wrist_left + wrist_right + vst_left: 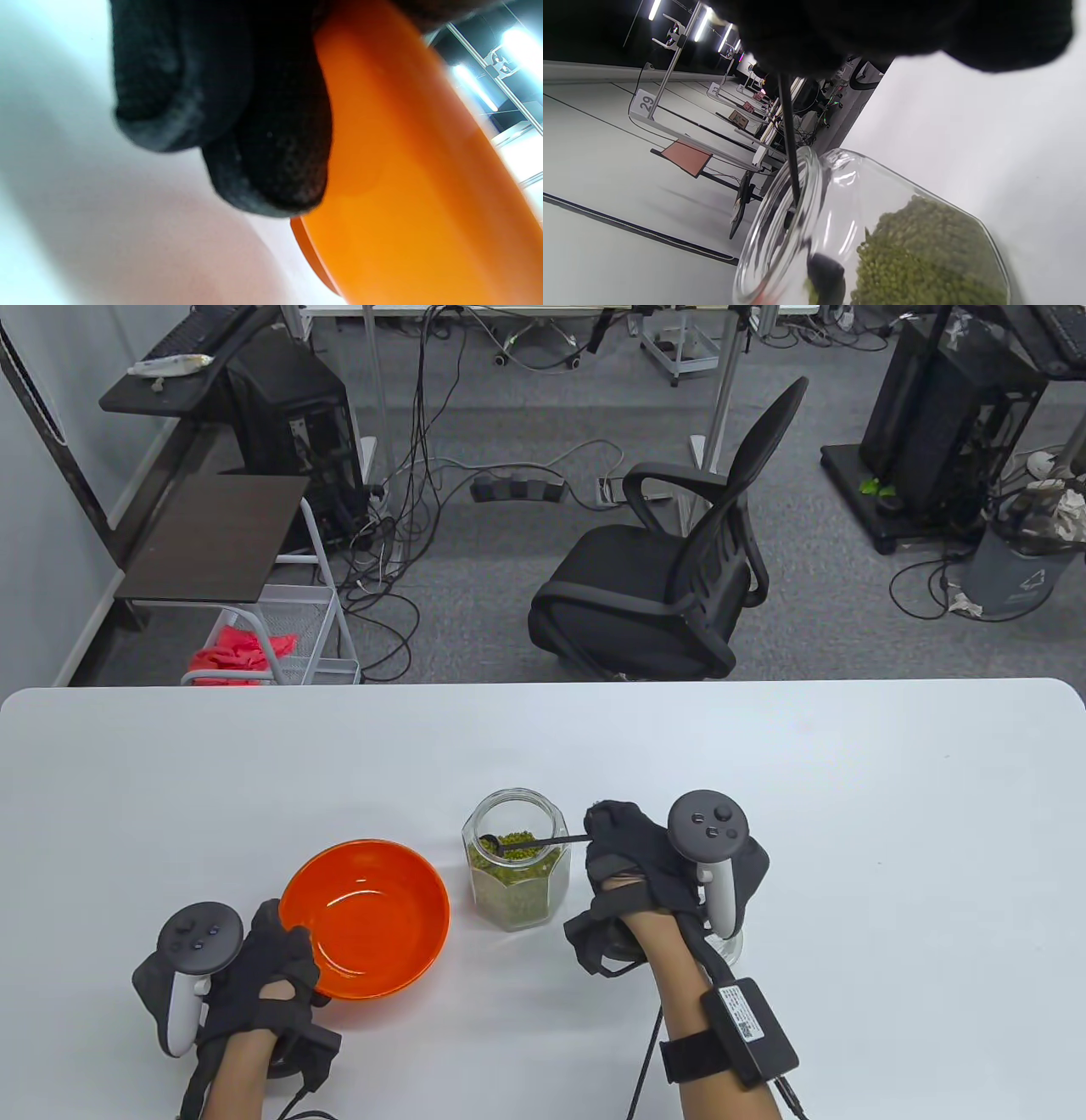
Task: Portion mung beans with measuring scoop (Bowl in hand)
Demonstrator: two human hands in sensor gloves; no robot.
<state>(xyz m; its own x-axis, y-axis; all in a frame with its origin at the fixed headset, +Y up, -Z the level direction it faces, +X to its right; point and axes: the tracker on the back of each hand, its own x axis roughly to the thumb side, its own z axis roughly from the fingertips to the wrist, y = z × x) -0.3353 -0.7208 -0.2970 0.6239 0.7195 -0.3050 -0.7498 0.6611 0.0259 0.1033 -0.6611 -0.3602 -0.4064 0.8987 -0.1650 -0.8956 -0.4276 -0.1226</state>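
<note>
Resting half-full of mung beans (512, 872), glass jar (516, 872) stood mid-table | black measuring scoop (526, 841) dipped inside, handle pinched by right hand (649, 869) | orange bowl (365, 918) just left of jar, rim gripped by left hand (254, 976) on white table (848, 831)

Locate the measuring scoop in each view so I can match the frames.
Table view: measuring scoop lower centre, bowl end inside the jar, handle held by the right hand.
Left wrist view: not in it.
Right wrist view: scoop centre, running down into the jar mouth.
Shared landmark: jar of mung beans.
</note>
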